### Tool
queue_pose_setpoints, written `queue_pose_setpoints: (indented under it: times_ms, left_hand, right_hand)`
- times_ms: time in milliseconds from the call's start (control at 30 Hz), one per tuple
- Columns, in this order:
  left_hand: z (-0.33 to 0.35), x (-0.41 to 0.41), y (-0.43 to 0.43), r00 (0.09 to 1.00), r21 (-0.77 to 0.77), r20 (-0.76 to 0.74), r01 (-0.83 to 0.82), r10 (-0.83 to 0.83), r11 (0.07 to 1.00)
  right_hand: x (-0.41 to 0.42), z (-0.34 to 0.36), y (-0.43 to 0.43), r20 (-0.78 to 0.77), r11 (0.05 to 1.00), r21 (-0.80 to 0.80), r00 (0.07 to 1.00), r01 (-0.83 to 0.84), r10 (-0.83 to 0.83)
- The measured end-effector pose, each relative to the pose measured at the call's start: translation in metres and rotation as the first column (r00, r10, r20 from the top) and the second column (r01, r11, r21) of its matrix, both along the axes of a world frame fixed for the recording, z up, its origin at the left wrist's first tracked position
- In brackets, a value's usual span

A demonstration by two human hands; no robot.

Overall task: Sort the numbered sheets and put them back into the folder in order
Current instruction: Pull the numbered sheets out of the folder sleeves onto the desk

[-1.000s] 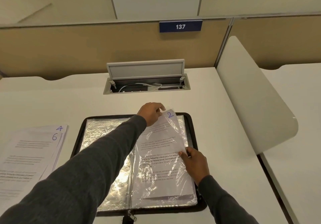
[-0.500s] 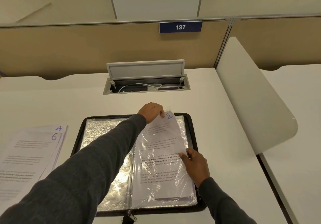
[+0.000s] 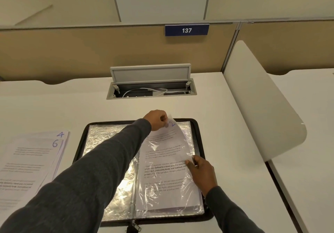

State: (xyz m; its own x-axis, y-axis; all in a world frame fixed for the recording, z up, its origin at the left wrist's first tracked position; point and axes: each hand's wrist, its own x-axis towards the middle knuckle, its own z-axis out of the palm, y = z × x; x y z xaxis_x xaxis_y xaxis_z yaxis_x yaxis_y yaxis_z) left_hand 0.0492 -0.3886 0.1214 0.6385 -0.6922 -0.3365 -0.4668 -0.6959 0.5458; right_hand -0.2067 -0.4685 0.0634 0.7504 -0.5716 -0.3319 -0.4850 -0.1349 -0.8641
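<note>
Ahead of me the white surface (image 3: 54, 106) has a cable hatch (image 3: 192, 92) with its lid (image 3: 150, 73) tipped up, and inside it what looks like a white cable (image 3: 141, 90). A blue plate (image 3: 186, 30) reading 137 sits on the beige partition (image 3: 72, 52). A white divider (image 3: 256, 106) stands on my right.

A: The left arm (image 3: 90, 178) is stretched far forward and across to the right, covered in dark grey down to the wrist.

B: And the left hand (image 3: 157, 119) is curled, knuckles up, fingertips bunched against the thumb. The top edge of the sheet (image 3: 162, 160) is pinched there.

A: The right arm (image 3: 229, 213) is kept short, brought in from the lower right corner.

B: The right hand (image 3: 202, 173) is set lower down, back upward, thumb pressed flat onto the sheet's right edge, fingers curled behind that edge. The two hands are held well apart.
</note>
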Motion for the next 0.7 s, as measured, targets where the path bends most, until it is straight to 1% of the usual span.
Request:
queue_pose_setpoints:
  times_ms: [67, 200, 267, 367, 500, 567, 700]
  left_hand:
    - [-0.002, 0.001, 0.002, 0.999, -0.016, 0.044, -0.022, 0.023, 1.0]
    - [-0.002, 0.005, 0.005, 0.979, -0.184, 0.112, -0.147, 0.169, 0.972]
    - [0.003, 0.006, 0.006, 0.966, -0.236, 0.134, -0.184, 0.219, 0.954]
    - [0.011, 0.009, 0.007, 0.952, -0.295, 0.153, -0.211, 0.264, 0.932]
    - [0.024, 0.019, 0.012, 0.917, -0.379, 0.218, -0.236, 0.334, 0.895]
    - [0.033, 0.023, 0.016, 0.897, -0.436, 0.222, -0.258, 0.381, 0.862]
    - [0.055, 0.036, 0.028, 0.86, -0.537, 0.236, -0.273, 0.453, 0.798]
  right_hand:
    - [0.0, 0.001, 0.0, -0.007, 1.0, 0.003, 1.0, -0.005, 0.005]
    - [0.0, 0.001, 0.0, -0.033, 0.999, -0.036, 0.999, -0.009, 0.008]
    - [0.0, 0.001, 0.0, -0.04, 0.999, -0.044, 0.999, -0.005, 0.003]
    - [0.0, -0.002, 0.002, -0.039, 0.999, -0.047, 0.999, -0.001, 0.0]
    - [0.0, -0.009, 0.003, -0.053, 0.999, -0.048, 0.999, 0.009, -0.012]
    - [0.0, -0.011, 0.004, -0.061, 0.998, -0.045, 0.997, 0.034, -0.036]
    - [-0.001, -0.012, 0.008, -0.059, 0.994, 0.008, 0.992, 0.11, -0.109]
